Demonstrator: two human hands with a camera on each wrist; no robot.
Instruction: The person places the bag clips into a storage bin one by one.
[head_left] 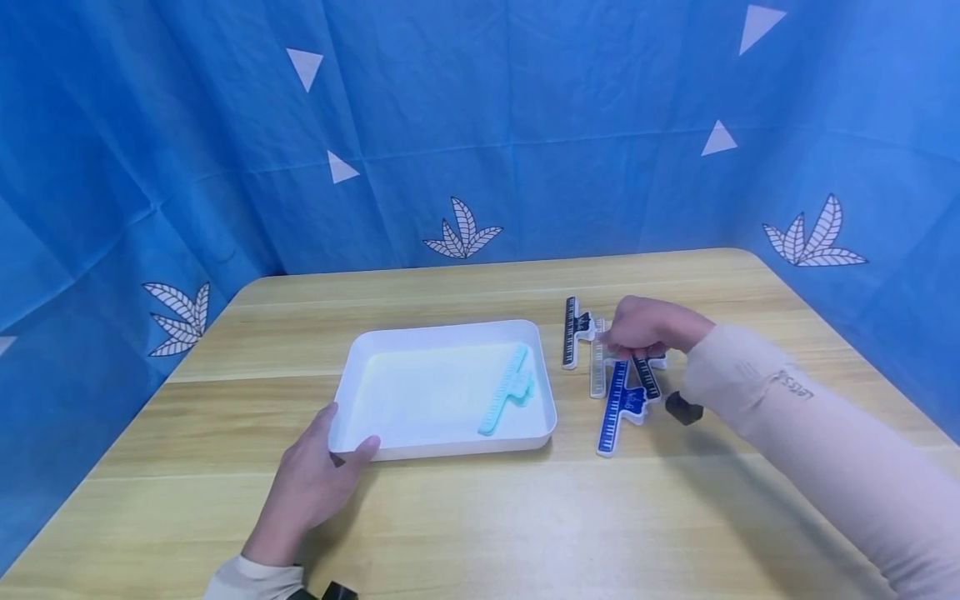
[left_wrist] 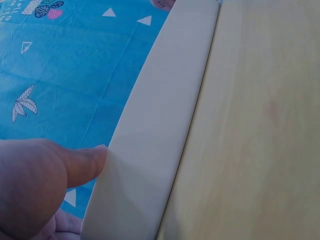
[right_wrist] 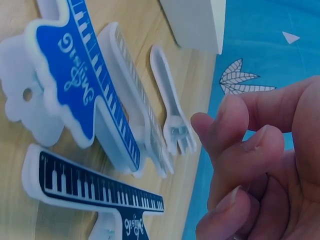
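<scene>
At its near left corner, the white tray (head_left: 442, 454) is gripped by my left hand (head_left: 318, 471); the left wrist view shows the thumb on the tray's wall (left_wrist: 150, 115). A turquoise music page clip (head_left: 504, 392) lies inside on the right. My right hand (head_left: 641, 323) is over several piano-key page clips, fingers curled loosely, with nothing visible held in the right wrist view. Its fingertips are beside a whitish clip (head_left: 597, 375). Around it lie a blue clip (head_left: 615, 408), a black clip (head_left: 647, 379) partly hidden by the hand, and another black clip (head_left: 571, 342).
The wood-grain table (head_left: 480, 525) bears the tray in the middle and the loose clips to its right. A blue curtain (head_left: 465, 125) with white triangles and leaf prints hangs behind the table and along both sides.
</scene>
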